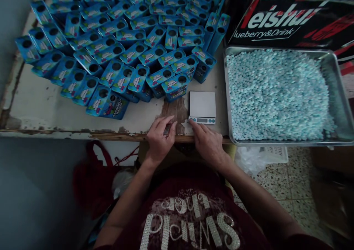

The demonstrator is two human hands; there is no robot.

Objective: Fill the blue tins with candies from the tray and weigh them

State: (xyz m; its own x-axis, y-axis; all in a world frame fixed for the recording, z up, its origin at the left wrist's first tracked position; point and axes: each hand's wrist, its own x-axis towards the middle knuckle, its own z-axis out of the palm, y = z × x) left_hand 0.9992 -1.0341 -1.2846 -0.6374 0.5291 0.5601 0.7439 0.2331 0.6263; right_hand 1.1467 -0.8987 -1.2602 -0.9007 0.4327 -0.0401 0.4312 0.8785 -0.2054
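My left hand [159, 136] rests on the table's front edge with its fingers curled round a small dark object [167, 129] that I cannot name. My right hand [206, 140] lies beside it, the index finger stretched out and touching the front left corner of a small digital pocket scale [202, 106]. The scale has a bare white platform. Behind it stands a big pile of blue candy tins [132, 54], each with a round hole in its top. A metal tray [337, 84] at the right is filled with pale blue candies [276, 95].
The worn white table [41, 106] has a chipped wooden front edge. A black Blueberry&Drink carton [293, 21] stands behind the tray. A red bag [91, 176] hangs below the table at the left, and white plastic [257, 158] lies under the tray above a speckled floor.
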